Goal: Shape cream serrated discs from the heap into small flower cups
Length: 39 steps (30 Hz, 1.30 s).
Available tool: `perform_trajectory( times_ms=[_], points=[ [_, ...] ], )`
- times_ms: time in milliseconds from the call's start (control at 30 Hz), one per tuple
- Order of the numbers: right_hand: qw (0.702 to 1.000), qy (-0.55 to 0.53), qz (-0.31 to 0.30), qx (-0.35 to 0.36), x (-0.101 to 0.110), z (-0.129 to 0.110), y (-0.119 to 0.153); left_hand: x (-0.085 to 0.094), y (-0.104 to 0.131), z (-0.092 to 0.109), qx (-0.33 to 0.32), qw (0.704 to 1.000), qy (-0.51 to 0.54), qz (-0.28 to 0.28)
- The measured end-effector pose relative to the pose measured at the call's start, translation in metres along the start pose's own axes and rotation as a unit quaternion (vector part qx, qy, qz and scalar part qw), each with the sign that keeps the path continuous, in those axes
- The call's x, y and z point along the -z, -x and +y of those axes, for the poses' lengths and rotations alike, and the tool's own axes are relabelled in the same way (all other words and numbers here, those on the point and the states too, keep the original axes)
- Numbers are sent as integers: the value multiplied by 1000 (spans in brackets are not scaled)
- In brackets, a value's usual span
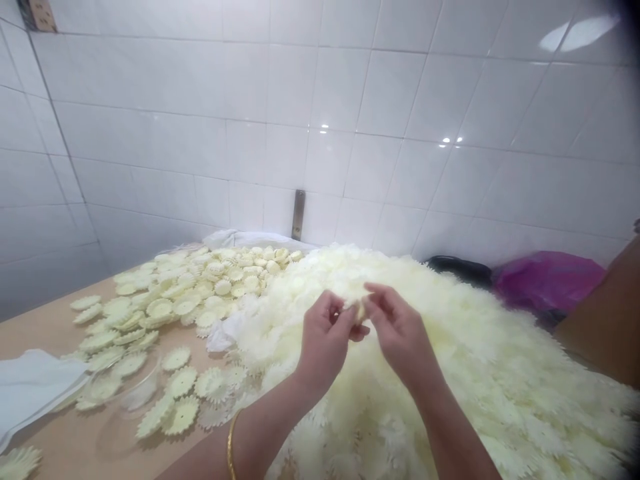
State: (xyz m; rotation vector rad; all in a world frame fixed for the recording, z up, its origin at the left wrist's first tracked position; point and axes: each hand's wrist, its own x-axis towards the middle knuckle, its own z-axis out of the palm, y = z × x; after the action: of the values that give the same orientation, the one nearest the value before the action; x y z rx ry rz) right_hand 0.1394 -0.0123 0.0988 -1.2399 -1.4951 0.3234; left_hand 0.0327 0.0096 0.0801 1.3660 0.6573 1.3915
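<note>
Over a wide heap of fluffy pale yellow petal layers (450,347), both my hands meet at a small pale yellow petal piece (359,311). My left hand (325,340) pinches it between thumb and fingers, a gold bangle (231,443) on that wrist. From the other side, my right hand (400,330) closes thumb and fingers at the same piece, its index finger bent above. Fingers cover most of the piece, so its full shape is hidden. To the left of the heap lie many stacked pale yellow discs with toothed edges (160,308).
A clear round plastic dish (137,393) stands among loose discs on the brown table (30,317). White paper (37,387) lies at the left edge. A black object (460,268) and a purple plastic bag (550,280) are behind the heap, against the tiled wall (250,80).
</note>
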Motion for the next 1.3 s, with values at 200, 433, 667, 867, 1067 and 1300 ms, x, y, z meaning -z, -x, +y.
perform_trajectory(
  times_ms=[200,433,667,867,1067,1300],
  points=[
    [963,-223,-99,-115,6,5,-5,2,-3,-1,14,999,52,3],
    [979,-137,-140,-49,24,3,-7,15,-14,6,88,988,90,-84],
    [984,123,-128,11,17,-4,1,11,-10,1,104,981,6,-162],
    [930,335,10,150,-7,-2,6,7,-6,-11,-9,997,-71,-19],
    [995,10,-87,-53,11,2,-5,12,-11,-9,50,996,41,-67],
    [992,125,7,36,-9,-2,7,8,-1,-7,-98,985,-139,-18]
  ],
)
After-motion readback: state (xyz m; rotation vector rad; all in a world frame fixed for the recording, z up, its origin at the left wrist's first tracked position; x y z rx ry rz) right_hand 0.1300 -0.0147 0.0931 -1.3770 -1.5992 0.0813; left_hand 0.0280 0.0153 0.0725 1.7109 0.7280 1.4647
